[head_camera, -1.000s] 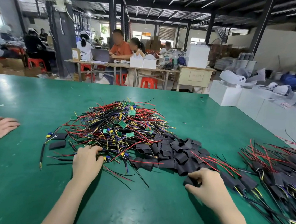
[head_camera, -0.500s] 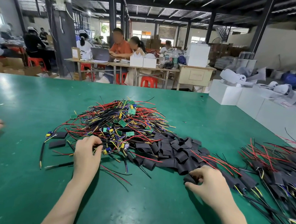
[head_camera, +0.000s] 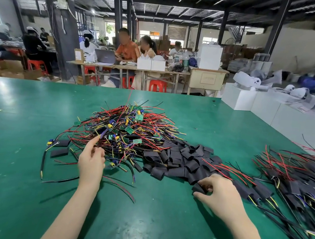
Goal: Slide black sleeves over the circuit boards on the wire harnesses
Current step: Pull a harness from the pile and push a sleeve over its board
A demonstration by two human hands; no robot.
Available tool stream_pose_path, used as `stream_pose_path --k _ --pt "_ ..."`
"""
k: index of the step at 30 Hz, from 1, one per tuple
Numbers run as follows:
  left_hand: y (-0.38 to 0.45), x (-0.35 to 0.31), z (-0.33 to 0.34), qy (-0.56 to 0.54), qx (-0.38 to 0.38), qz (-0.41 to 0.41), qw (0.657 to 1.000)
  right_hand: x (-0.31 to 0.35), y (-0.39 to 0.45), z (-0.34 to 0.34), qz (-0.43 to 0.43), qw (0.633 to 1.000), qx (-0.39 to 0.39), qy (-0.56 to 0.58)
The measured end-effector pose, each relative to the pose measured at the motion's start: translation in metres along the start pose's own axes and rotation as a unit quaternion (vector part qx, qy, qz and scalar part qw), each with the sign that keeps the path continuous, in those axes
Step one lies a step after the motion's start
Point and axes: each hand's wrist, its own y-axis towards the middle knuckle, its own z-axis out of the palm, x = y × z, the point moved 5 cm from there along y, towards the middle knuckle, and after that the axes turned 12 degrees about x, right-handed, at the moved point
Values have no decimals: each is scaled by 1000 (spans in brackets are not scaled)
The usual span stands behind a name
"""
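Two hands at the wire pile on the green table (head_camera: pixel 23 164)
Left hand (head_camera: pixel 91 161), forefinger raised toward 12 o'clock, pinches wires in the wire harnesses (head_camera: pixel 125 129); right hand (head_camera: pixel 217 192) curls on one black sleeve (head_camera: pixel 199 189), sleeve heap (head_camera: pixel 179 160) at its 11 o'clock.

Two bare forearms, left hand (head_camera: pixel 91 159) and right hand (head_camera: pixel 218 192) ungloved, sleeveless.
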Motion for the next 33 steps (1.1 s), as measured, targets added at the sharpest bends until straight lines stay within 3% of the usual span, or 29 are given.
stream_pose_path --k 10,17,25,33 --pt "-4 -8 21 -295 81 -92 947 5 -1 2 -12 1000 8 3" --pt "-12 -16 24 -269 141 -91 949 6 -1 5 -14 1000 10 -3" --pt "-14 -18 26 -271 130 -110 947 10 -2 7 -22 1000 11 5" --pt "-22 -26 30 -211 179 -99 956 16 -3 4 -50 997 -20 49"
